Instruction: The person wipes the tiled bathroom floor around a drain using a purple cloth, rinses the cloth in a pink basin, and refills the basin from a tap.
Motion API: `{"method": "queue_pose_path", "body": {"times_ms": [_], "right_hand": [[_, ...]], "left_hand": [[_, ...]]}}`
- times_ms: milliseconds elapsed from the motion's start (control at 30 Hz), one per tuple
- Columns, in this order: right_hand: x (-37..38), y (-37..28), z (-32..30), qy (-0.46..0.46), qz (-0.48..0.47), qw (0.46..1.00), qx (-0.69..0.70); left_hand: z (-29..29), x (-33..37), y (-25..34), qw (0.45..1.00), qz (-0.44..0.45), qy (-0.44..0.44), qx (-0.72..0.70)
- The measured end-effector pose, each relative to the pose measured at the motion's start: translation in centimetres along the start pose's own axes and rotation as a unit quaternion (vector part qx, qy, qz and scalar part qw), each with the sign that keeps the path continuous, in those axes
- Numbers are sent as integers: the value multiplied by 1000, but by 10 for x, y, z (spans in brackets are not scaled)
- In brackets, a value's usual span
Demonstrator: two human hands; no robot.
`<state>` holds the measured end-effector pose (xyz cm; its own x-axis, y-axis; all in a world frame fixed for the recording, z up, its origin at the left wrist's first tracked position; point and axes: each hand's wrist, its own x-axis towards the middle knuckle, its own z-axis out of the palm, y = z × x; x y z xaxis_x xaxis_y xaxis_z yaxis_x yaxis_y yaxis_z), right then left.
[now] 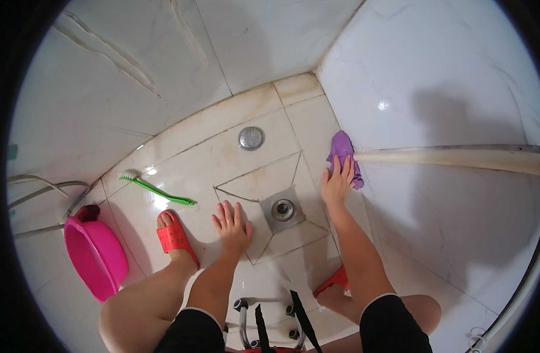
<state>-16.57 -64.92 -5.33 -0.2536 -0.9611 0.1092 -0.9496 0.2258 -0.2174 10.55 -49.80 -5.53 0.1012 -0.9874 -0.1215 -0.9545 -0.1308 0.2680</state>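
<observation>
Wiping seems unfinished: the cloth (341, 145) is pressed under the flattened right hand (339, 183), left hand (233, 230) spread on floor (184, 162); drain (283, 210) uncovered.

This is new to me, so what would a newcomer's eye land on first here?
Probably the bright pink basin at the far left. Next, the purple cloth under the right hand, beside the right-hand wall. Then the green-handled brush lying on the tiled floor, left of the spread left hand.

head-worn view, down onto floor (205, 153)
</observation>
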Motion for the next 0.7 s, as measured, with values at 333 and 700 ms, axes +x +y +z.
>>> {"method": "queue_pose_path", "body": {"times_ms": [333, 700], "right_hand": [[-55, -27, 8, -15, -17, 990, 141], [-7, -58, -34, 16, -15, 958, 285]], "left_hand": [[0, -4, -5, 1000, -15, -16, 17], [-3, -7, -13, 999, -18, -17, 20]]}}
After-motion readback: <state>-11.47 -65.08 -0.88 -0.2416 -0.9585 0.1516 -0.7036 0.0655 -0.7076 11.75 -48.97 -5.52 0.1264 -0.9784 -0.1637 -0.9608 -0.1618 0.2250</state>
